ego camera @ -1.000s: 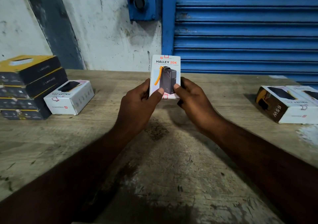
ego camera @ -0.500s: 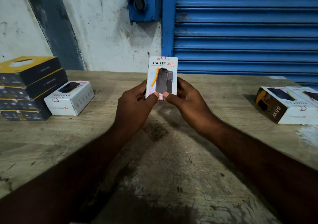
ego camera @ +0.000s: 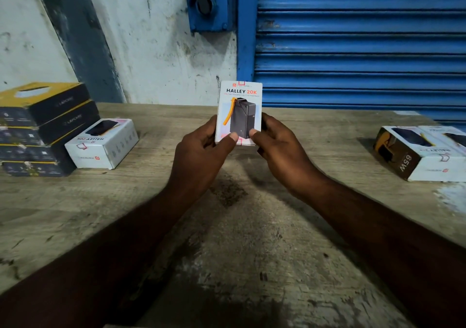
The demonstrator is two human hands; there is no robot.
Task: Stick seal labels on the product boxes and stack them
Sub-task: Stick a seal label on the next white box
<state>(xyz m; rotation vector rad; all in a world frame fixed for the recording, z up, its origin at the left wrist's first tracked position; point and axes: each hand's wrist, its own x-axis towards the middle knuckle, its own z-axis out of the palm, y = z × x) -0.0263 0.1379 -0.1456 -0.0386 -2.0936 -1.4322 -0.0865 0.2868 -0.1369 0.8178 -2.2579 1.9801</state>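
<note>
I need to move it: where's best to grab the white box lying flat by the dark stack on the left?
Probably from above, lengthwise: thumb on the near end face, fingers on the far end. The white box lies flat, one long side close beside the dark stack.

This looks like a small shop or its stockroom. A blue steel roller shutter [ego camera: 353, 50] with its winding gearbox [ego camera: 209, 4] closes one side, next to a stained, whitewashed wall [ego camera: 151, 37]. A worn, scuffed wooden counter [ego camera: 252, 264] carries retail stock: a stack of black-and-yellow Lapcare boxes [ego camera: 37, 126] and white power bank boxes [ego camera: 100, 143] lying towards both ends.
</note>
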